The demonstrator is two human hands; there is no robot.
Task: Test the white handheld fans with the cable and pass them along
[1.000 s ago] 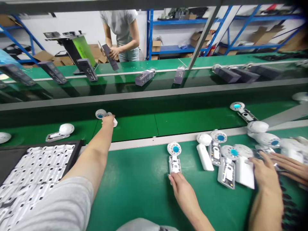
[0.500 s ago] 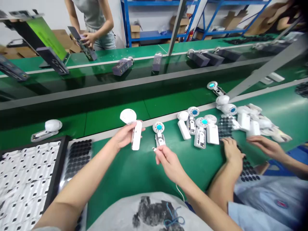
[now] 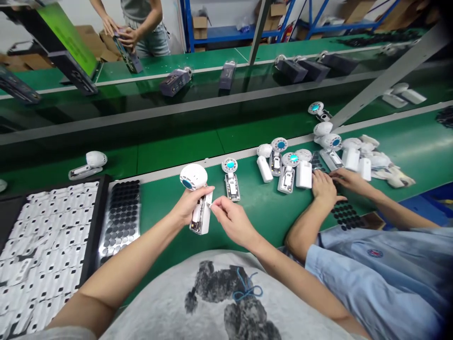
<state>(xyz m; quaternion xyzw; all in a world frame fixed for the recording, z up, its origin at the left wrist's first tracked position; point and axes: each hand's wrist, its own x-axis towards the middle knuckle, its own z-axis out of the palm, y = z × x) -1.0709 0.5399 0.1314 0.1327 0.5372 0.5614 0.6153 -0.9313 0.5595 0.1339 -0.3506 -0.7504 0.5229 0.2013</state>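
My left hand [image 3: 187, 207] is closed round the handle of a white handheld fan [image 3: 193, 176], its round head up and its open handle showing the inside parts. The fan is tilted so its side faces right. Pinched in my right hand [image 3: 234, 221] is a small cable plug [image 3: 208, 205], held against the side of that handle; I cannot tell whether it is in the socket. Just beyond my right hand a second fan [image 3: 232, 187] with a blue centre lies on the green bench, its handle open too.
Several white fans [image 3: 286, 181] lie to the right, near a co-worker's hands [image 3: 324, 190]. On the left are a tray of white covers [image 3: 53, 236] and a sheet of black discs [image 3: 122, 212]. A green conveyor [image 3: 170, 148] runs behind, carrying a fan [image 3: 95, 160]. A slanted post [image 3: 385, 80] crosses the right.
My left hand has turned the fan so its open handle shows, and brought it lower. My right hand has moved left, bringing the plug to the handle's side.
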